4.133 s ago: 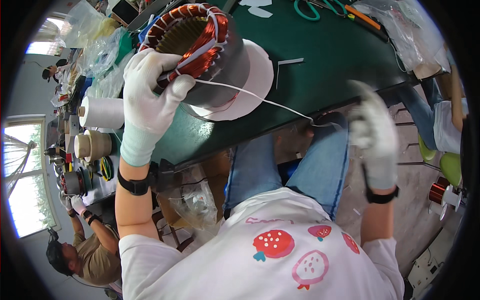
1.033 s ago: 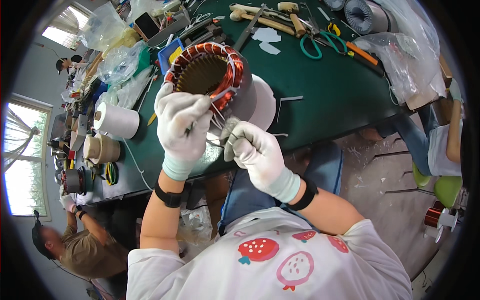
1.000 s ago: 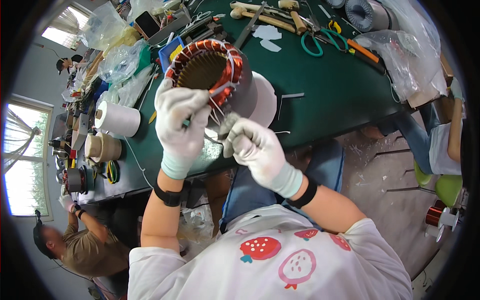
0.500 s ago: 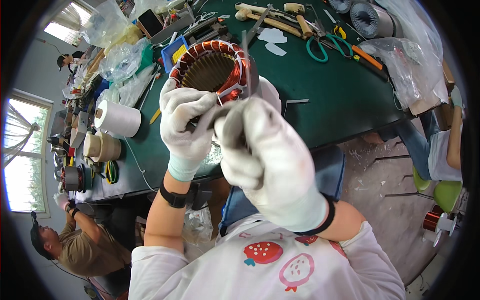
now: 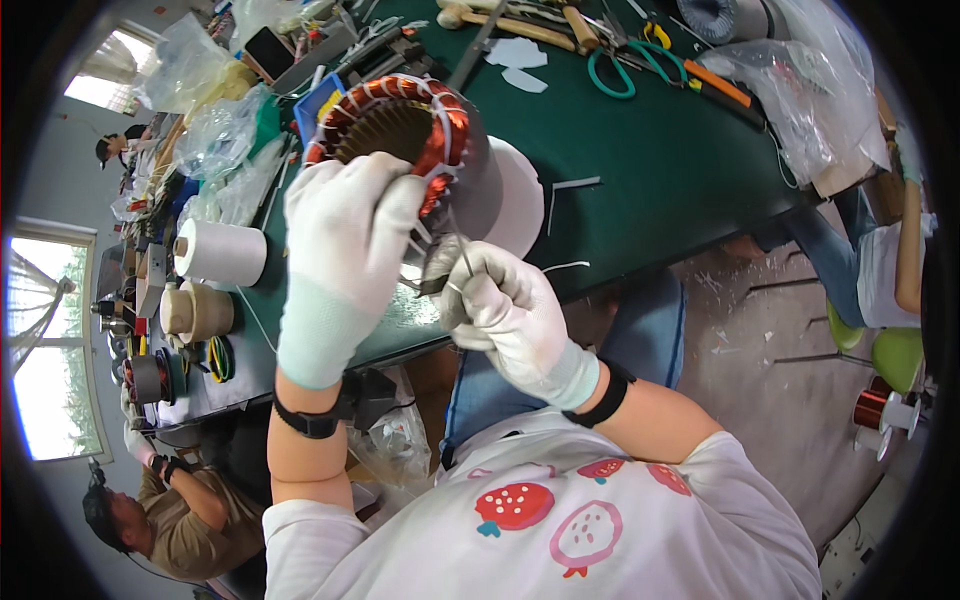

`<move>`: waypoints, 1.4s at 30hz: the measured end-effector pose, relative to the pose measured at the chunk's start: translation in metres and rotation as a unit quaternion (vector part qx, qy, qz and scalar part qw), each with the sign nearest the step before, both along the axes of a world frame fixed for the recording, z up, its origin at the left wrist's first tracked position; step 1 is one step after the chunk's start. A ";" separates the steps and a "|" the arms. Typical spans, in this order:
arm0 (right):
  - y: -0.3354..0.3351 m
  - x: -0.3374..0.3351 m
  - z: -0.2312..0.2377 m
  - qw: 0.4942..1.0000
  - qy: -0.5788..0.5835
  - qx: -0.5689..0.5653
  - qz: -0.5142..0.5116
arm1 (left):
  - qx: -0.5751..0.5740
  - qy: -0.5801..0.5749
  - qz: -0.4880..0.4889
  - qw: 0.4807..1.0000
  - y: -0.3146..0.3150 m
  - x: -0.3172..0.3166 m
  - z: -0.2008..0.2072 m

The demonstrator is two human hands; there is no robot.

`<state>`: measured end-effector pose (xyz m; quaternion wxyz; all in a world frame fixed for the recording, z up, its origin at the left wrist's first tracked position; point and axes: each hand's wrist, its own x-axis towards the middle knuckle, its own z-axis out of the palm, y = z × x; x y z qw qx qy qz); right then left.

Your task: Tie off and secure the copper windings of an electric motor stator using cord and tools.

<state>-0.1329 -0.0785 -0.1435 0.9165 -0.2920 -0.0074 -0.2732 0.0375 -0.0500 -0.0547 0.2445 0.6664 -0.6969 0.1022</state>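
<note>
A motor stator (image 5: pixel 480 185) lies tilted on the table, its copper windings (image 5: pixel 452 120) bound with white lacing cord. My left hand (image 5: pixel 345 240), in a white glove, grips the near side of the winding ring, its fingertips hidden at the bore. Just right of it and below the windings, my right hand (image 5: pixel 515 315) is closed in a gloved fist. A thin grey tool (image 5: pixel 463 256) sticks up from the right fingers toward the windings; its kind is not clear. Beneath the stator shows a round white base (image 5: pixel 522 195).
Green-handled scissors (image 5: pixel 612 75), an orange-handled tool (image 5: pixel 722 85) and wooden-handled hammers (image 5: pixel 520 28) lie at the back. White cord spools (image 5: pixel 222 252) stand at left. Clear plastic bags (image 5: pixel 810 95) cover the back right. Co-workers sit at left (image 5: pixel 185 510) and right (image 5: pixel 885 270).
My right hand has come down from in front of the stator to below its windings. The left hand has shifted upward over the ring's near edge. The whole view has turned a little.
</note>
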 end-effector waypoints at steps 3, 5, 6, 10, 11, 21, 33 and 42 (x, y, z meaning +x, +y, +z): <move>0.004 -0.005 0.015 0.999 0.006 0.029 -0.030 | 0.002 0.096 0.013 0.995 -0.001 -0.001 0.000; -0.005 0.005 -0.011 0.955 0.045 -0.254 -0.144 | 0.043 0.060 0.031 0.997 0.001 -0.008 0.008; -0.007 0.006 -0.015 0.950 0.051 -0.273 -0.143 | 0.046 0.077 0.025 0.996 0.001 -0.008 0.007; -0.017 0.015 -0.027 0.897 0.067 -0.388 -0.201 | 0.051 0.093 0.008 0.994 -0.003 0.001 0.005; -0.016 0.015 -0.027 0.882 0.082 -0.407 -0.224 | 0.047 0.076 -0.009 0.996 -0.001 0.004 0.005; -0.006 -0.092 0.017 0.920 0.256 -0.134 -0.264 | 0.107 0.157 0.012 0.982 0.008 0.017 0.008; -0.029 -0.115 0.033 0.863 0.410 -0.159 -0.248 | 0.133 0.051 -0.099 0.985 0.003 0.041 0.017; -0.017 -0.016 0.051 0.966 0.245 -0.016 0.079 | 0.231 0.175 -0.047 0.956 -0.006 0.045 0.049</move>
